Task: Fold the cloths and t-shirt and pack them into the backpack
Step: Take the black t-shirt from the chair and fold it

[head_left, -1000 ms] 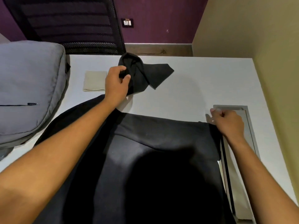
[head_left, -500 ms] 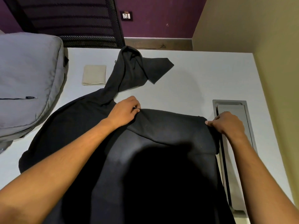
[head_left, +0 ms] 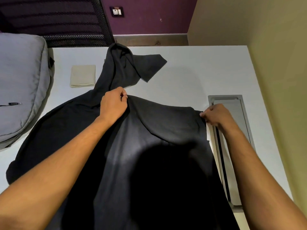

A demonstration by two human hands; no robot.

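Head view: no legible writing.

A black t-shirt [head_left: 166, 130] lies spread over the white table, its near part running off the bottom of the view. Its far edge is lifted in a fold, and one twisted part reaches toward the table's far edge, ending in a flat pointed flap. A small beige cloth [head_left: 82, 76] lies folded into a neat rectangle just left of that twisted part. A grey backpack [head_left: 21, 83] lies on the table's left side, its zipper pull showing.
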